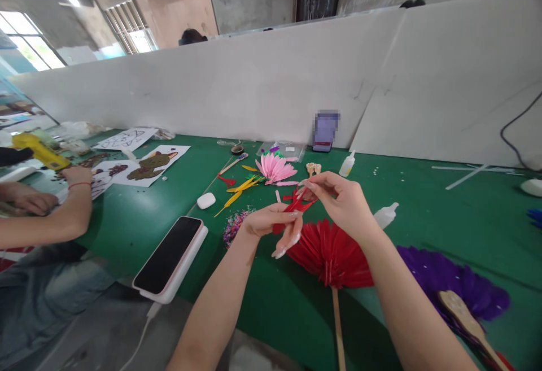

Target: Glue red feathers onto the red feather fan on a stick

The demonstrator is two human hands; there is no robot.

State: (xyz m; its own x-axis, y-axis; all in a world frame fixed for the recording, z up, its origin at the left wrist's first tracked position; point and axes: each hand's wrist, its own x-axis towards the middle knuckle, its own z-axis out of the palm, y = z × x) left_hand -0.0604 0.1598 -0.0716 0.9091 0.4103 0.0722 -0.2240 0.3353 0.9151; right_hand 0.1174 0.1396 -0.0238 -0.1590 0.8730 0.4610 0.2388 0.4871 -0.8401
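Red feathers are held up over the table between my two hands. My left hand is closed on them from the left, its lower fingers curled loosely beneath. From the right, my right hand pinches their upper end between thumb and fingertips. Just below lies a red feather fan with a wooden handle, partly covered by my right forearm. Pink feathers and yellow feathers are spread out beyond my hands. A pile of multicoloured bits sits beside my left wrist.
A phone on a white block and a white case lie left. Glue bottles and a purple feather fan are right. Another person's hand is near a yellow glue gun. A white partition stands behind.
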